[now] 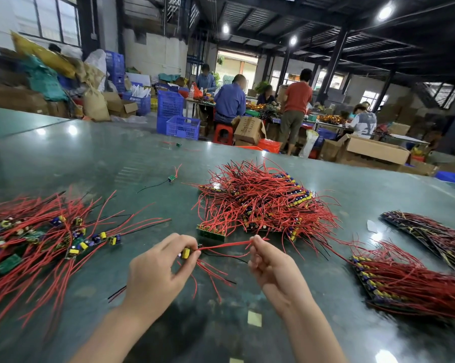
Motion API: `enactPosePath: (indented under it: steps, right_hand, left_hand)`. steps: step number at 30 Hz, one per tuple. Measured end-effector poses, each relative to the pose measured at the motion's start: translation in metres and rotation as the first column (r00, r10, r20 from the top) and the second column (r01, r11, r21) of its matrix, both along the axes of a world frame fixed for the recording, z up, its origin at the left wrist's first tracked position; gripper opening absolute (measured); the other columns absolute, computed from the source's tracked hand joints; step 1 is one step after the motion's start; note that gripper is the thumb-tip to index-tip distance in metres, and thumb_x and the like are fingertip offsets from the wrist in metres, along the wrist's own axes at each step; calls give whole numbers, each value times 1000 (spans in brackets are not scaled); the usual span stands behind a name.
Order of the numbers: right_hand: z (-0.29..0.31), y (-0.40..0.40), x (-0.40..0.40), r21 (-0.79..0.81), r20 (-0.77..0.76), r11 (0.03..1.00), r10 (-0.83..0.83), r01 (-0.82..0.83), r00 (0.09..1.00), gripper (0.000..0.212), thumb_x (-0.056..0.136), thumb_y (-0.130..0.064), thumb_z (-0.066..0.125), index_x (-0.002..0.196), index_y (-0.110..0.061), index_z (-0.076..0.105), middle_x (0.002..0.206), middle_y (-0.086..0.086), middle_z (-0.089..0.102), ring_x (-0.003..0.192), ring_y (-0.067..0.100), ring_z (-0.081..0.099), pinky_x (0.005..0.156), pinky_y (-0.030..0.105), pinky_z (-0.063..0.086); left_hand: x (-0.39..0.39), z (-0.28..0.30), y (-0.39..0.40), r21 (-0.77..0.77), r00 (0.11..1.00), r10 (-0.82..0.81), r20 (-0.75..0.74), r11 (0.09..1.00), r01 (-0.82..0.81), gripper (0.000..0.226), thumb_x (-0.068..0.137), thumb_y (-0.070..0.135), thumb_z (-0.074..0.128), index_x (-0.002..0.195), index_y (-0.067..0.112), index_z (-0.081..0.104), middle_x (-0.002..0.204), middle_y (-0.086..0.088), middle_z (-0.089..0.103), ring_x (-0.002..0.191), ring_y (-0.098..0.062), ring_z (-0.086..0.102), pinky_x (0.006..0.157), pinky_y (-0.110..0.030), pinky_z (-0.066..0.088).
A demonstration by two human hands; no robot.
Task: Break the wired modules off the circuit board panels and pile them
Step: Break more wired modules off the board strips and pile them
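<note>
Above the green desk [116, 158], the left hand [158, 268] has a curled grip on a small wired module [186, 253], while the right hand [271, 263] pinches its red wires [226, 244]. Broken-off modules [37, 239] pile at left. A tangled heap of panels [263, 203] lies just beyond the hands; more panels [404, 281] lie at right. A stray module [172, 178] lies farther back.

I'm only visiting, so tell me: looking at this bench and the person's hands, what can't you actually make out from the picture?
- Module in the left hand, head view: mostly covered by fingers.
- Where the right hand grips the red wires: fingertips hide it.
- Left pile and right panels: cut off by the frame edges and blurred.
- Panel markings in the middle heap: too small, buried under wires.
</note>
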State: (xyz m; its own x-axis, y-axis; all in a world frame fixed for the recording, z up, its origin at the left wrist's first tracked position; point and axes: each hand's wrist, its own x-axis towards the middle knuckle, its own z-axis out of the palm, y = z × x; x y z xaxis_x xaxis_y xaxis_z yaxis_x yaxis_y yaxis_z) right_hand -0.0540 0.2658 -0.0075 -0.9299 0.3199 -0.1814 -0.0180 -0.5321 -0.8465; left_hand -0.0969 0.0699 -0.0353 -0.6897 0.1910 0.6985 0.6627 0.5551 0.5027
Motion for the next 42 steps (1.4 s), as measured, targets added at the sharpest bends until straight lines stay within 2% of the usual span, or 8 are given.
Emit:
enactPosePath:
  steps: [5, 11, 17, 25, 27, 30, 36, 42]
  right_hand:
    - [0, 2, 1, 200, -84, 974, -94, 109, 992, 11, 65, -19, 71, 70, -14, 78, 68, -1, 69, 61, 1, 61, 57, 11, 49]
    - [2, 0, 2, 59, -84, 995, -78, 83, 993, 12, 72, -16, 69, 70, -6, 76, 64, 2, 64, 54, 4, 54, 52, 11, 47]
    - [-2, -3, 3, 239, -69, 930, -271, 280, 960, 6, 75, -12, 74, 74, -16, 78, 75, -3, 73, 63, -1, 61, 64, 13, 48]
    - [5, -7, 1, -321, 76, 946, -19, 43, 997, 9, 63, -11, 71, 56, -5, 71, 55, 2, 58, 47, 7, 43, 44, 15, 43]
    - [1, -5, 2, -46, 47, 977, -205, 207, 978, 11, 72, -7, 72, 60, -8, 73, 57, 1, 62, 47, 6, 48, 48, 15, 45]
    - [-4, -5, 4, 388, -129, 812, -421, 437, 898, 11, 77, -14, 74, 67, -16, 74, 57, -7, 65, 50, 0, 52, 51, 8, 42]
    - [5, -4, 1, -329, 65, 928, -164, 177, 984, 10, 73, -7, 68, 64, -3, 69, 51, 2, 56, 40, 7, 44, 44, 16, 44]
    - [5, -5, -1, -391, 82, 913, -94, 118, 992, 10, 60, -14, 72, 57, -4, 71, 51, 2, 58, 40, 9, 49, 43, 18, 47]
  left_hand:
    - [-1, 1, 2, 2, 996, -33, 79, 999, 32, 25, 82, 57, 37, 92, 41, 55, 86, 22, 58, 75, 3, 55, 54, -17, 41]
    - [1, 4, 1, 5, 999, -11, 51, 1000, 11, 20, 81, 51, 45, 79, 38, 60, 75, 20, 58, 67, 3, 55, 52, -14, 37]
    - [0, 1, 2, 14, 1000, -7, 20, 1000, 7, 18, 82, 47, 49, 75, 37, 61, 70, 20, 58, 69, 6, 54, 53, -15, 38]
    - [-5, 2, -2, 29, 999, 0, 39, 1000, -1, 20, 81, 49, 47, 76, 36, 61, 71, 19, 58, 68, 4, 54, 55, -18, 38]
    - [-3, 2, 1, 10, 999, -5, 39, 1000, 5, 22, 81, 50, 46, 75, 36, 61, 72, 20, 59, 68, 4, 54, 55, -18, 38]
    - [2, 3, 6, 6, 999, -24, 28, 1000, 24, 20, 82, 48, 47, 76, 35, 61, 75, 21, 58, 67, 9, 52, 53, -13, 35]
    - [4, 2, 9, 3, 997, -64, 51, 998, 64, 22, 82, 50, 47, 77, 34, 61, 76, 21, 59, 67, 12, 51, 54, -13, 35]
    - [1, 4, 6, -23, 994, -55, 98, 998, 58, 25, 81, 53, 44, 78, 36, 61, 78, 22, 59, 69, 10, 53, 55, -14, 36]
